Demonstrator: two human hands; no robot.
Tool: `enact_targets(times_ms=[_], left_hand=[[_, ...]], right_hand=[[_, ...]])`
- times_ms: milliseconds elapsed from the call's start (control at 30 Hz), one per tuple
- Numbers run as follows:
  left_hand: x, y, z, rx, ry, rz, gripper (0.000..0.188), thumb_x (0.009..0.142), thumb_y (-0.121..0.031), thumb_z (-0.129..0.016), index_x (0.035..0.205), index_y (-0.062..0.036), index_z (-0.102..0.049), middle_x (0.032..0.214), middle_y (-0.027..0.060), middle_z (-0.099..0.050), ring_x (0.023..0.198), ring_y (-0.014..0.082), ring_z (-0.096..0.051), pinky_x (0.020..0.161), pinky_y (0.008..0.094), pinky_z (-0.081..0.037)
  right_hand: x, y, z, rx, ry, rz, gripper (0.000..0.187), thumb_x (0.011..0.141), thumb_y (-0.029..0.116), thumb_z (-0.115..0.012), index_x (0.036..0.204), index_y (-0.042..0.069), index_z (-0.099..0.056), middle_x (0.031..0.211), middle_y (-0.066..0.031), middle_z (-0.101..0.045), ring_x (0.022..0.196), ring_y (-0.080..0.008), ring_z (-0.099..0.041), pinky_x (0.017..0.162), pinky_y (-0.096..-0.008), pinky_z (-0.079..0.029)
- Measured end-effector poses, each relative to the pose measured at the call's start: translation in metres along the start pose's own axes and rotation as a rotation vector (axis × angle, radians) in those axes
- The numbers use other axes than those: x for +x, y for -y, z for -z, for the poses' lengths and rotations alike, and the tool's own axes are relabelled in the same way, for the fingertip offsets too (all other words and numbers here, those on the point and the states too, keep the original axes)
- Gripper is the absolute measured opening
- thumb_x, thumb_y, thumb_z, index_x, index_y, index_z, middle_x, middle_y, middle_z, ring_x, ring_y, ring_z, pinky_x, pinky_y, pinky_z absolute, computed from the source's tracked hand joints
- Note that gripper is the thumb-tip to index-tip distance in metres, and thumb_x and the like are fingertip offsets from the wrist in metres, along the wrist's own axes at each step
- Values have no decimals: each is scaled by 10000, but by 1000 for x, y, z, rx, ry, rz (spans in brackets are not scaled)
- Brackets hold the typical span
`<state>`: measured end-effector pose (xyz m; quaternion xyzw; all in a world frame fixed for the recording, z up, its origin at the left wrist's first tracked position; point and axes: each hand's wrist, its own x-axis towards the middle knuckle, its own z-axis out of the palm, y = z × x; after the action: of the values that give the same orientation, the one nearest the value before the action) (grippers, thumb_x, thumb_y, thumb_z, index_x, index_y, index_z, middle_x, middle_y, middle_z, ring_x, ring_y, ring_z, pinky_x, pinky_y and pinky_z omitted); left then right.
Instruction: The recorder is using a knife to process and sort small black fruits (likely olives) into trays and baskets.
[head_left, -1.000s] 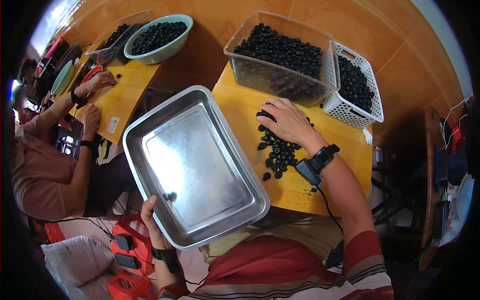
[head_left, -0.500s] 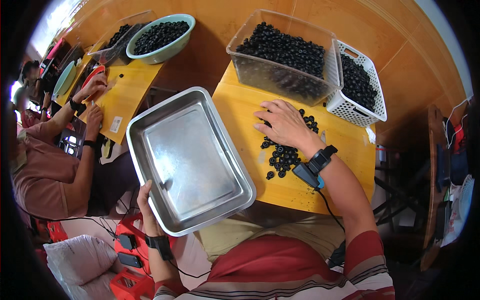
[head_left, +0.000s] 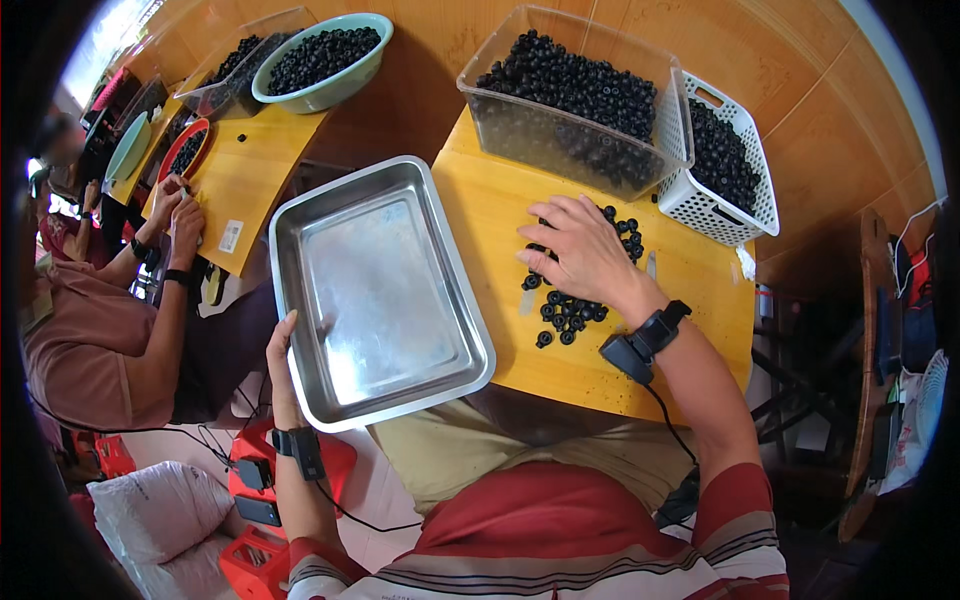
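My left hand (head_left: pixel 283 362) grips the left edge of an empty rectangular metal tray (head_left: pixel 483 368), its thumb on the rim. The tray is held tilted over my lap, beside the yellow table. My right hand (head_left: pixel 577 245) lies over a loose pile of small round black parts (head_left: pixel 568 316) on the table. Its fingers are spread and slightly bent, with the fingertips among the parts at the pile's left side. Whatever lies under the palm is hidden.
Behind the pile stand a clear plastic bin (head_left: pixel 560 150) and a white perforated basket (head_left: pixel 765 195), both full of black parts. At left, a co-worker (head_left: pixel 100 340) sits at another yellow table with a green basin (head_left: pixel 370 75) and a red tray (head_left: pixel 207 150). Red stools (head_left: pixel 255 565) stand below.
The tray has risen a little, its lower end swinging left. My right hand has shifted slightly right over the pile. The co-worker's hands have drawn together, away from the red tray.
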<state>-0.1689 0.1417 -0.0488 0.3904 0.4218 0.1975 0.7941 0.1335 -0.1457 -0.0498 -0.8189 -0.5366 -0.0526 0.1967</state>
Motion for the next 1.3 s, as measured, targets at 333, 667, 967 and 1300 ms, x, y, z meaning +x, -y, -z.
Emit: enact_targets(times_ms=[333, 667, 967, 1300], left_hand=[[25, -17, -24, 73, 75, -2, 344, 930, -392, -664, 1059, -73, -680, 882, 36, -711, 673, 111, -658, 600, 222, -535], [88, -38, -25, 386, 427, -145, 409, 985, -288, -624, 1271, 5, -615, 1084, 118, -741, 878, 136, -723, 765, 253, -597], [84, -53, -67, 483, 482, -66, 323, 1008, -200, -617, 1275, -18, -607, 1036, 38, -713, 818, 94, -700, 730, 237, -582], [85, -52, -90, 689, 526, -89, 456, 1024, -325, -618, 1373, -37, -560, 1184, 44, -669, 1060, 106, -627, 931, 261, -513]], right_hand=[[-22, 20, -8, -36, 40, 161, 358, 888, 409, -690, 1091, 119, -741, 1230, -65, -632, 1299, -315, -483, 1162, -565, -292], [-46, 39, 25, 74, -178, 91, 231, 851, 228, -755, 1023, 76, -737, 1207, -97, -654, 1225, -319, -558, 1106, -510, -401], [-115, 37, 55, 13, -294, -6, 224, 779, 137, -795, 975, 52, -728, 1173, -121, -673, 1097, -316, -633, 1006, -468, -495], [-164, 24, 51, -43, -377, -288, 244, 783, 126, -801, 973, 8, -702, 1103, -146, -675, 984, -354, -640, 837, -443, -537]])
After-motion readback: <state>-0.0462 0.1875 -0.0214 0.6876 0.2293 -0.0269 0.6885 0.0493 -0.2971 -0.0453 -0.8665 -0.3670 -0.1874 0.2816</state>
